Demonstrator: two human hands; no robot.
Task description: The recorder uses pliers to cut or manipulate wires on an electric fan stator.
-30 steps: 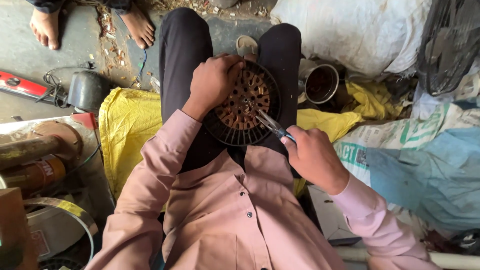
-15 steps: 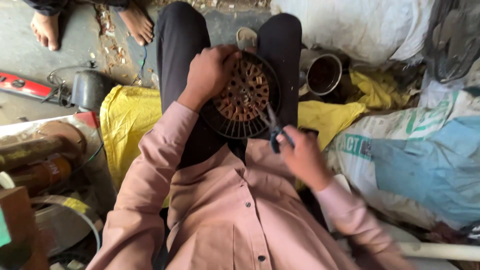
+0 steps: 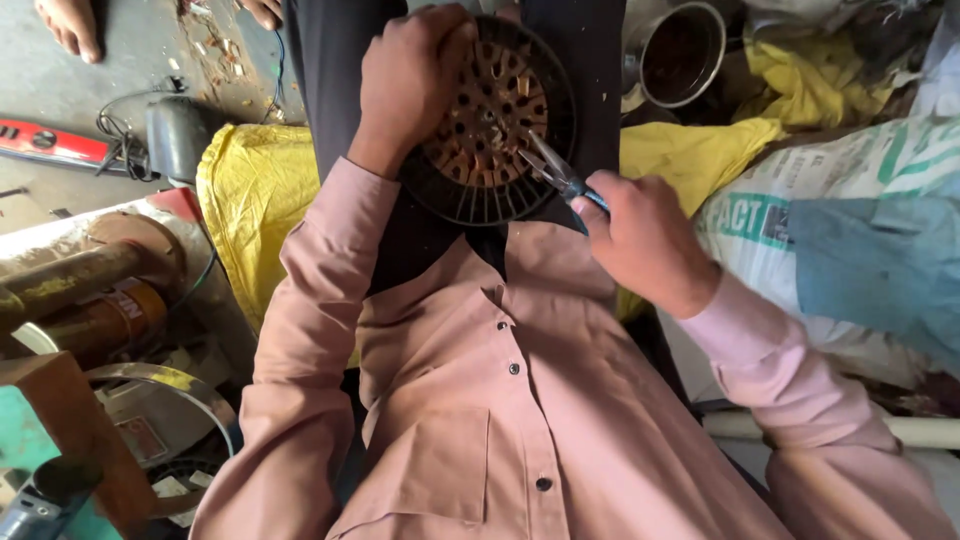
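We see even daylight, bright and soft, no hard glare. Shadow pools under our left hand (image 3: 412, 85) on the round black grille (image 3: 490, 120) and in the metal pot (image 3: 680, 52). Focus holds sharp at centre; the right hand (image 3: 645, 240) is crisp. Corners stretch and bend; the lower-left clutter sits dim, slightly soft.

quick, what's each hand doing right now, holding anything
Left hand: closed on the rim of the round black motor part in the lap.
Right hand: closed on the pliers, tips at the part's centre.
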